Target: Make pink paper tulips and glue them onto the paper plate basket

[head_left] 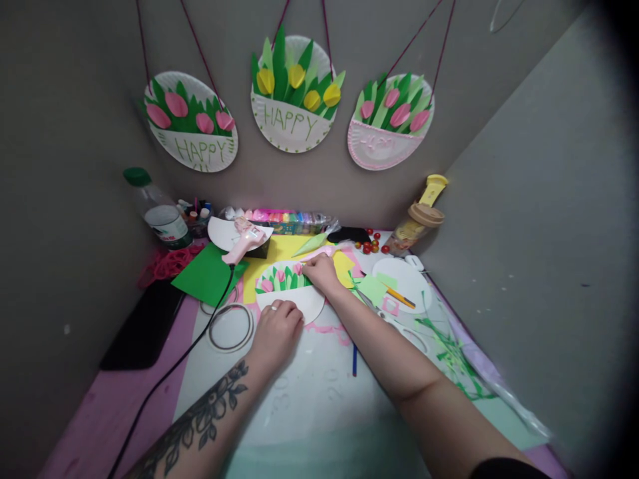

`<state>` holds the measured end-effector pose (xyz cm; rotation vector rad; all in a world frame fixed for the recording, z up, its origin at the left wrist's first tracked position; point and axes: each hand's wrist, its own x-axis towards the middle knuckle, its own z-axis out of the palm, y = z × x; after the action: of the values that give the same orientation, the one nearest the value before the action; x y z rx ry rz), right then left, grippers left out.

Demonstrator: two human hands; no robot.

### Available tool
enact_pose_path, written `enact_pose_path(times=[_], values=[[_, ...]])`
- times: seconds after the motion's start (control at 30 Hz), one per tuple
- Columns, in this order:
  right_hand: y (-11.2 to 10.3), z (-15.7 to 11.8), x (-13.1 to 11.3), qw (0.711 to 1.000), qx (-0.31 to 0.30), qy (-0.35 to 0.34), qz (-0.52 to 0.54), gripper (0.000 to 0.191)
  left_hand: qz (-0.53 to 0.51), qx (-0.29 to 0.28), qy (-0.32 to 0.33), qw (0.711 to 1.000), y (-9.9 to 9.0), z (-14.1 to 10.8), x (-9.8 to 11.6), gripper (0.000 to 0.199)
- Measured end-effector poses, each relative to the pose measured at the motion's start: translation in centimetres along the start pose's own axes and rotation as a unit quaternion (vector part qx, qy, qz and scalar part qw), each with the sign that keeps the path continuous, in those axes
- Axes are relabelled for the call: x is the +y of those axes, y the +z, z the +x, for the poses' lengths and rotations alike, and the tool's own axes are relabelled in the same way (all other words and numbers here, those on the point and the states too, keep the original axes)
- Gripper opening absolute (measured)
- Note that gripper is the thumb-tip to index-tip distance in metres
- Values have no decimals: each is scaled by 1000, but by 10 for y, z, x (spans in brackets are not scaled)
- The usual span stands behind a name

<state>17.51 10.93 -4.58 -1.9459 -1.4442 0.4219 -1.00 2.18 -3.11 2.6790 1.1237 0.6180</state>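
Observation:
A white paper plate craft lies on the table, its upper half filled with green paper leaves and pink paper tulips. My left hand rests over its lower left part, fingers lying on the white front piece; the thumb is hidden. At the plate's upper right, my right hand is closed in a pinch against the rightmost pink paper tulip. The exact grip of those fingertips is too small to make out. A pink glue gun lies behind, on a cut white plate piece.
Left of the plate are tape rolls, green paper and a black cord. To the right lie scissors, a yellow craft knife and green scraps. A bottle stands back left; finished plates hang on the wall.

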Motion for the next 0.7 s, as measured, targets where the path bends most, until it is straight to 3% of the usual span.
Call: enact_pose_path(times=[0.7], values=[[5,0,-8,997,12,-7,-73,14,-8,-4,5,1000,0,-2,-2,12]])
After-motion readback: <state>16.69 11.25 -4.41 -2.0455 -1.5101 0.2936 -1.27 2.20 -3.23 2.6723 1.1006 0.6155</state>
